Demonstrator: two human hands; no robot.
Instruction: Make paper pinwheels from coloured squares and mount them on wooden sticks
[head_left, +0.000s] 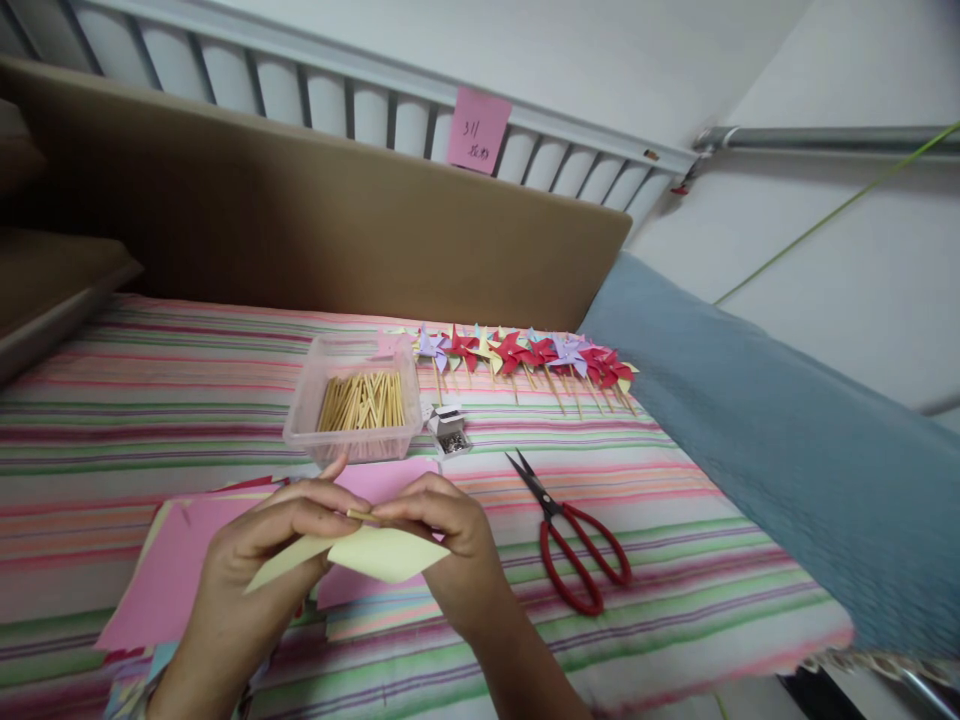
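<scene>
In front of me, my left hand (262, 550) grips a pale yellow paper pinwheel (390, 553) with its folded blades. My right hand (450, 530) is closed at the paper's far side, pinching a thin wooden stick (363, 516) whose end shows between the two hands. The pin, if there is one, is hidden by my fingers. Under the hands lie pink paper sheets (390, 482) over other coloured ones. To the right rest scissors (577, 545) with red handles, blades slightly apart.
Behind the hands stands a clear plastic box (298, 425) of wooden sticks (364, 402). Beside it sits a small open box of metal pins (451, 440). Finished pinwheels (510, 352) lie in a row at the back, before a cardboard panel (360, 240). More pink paper (165, 570) is at left.
</scene>
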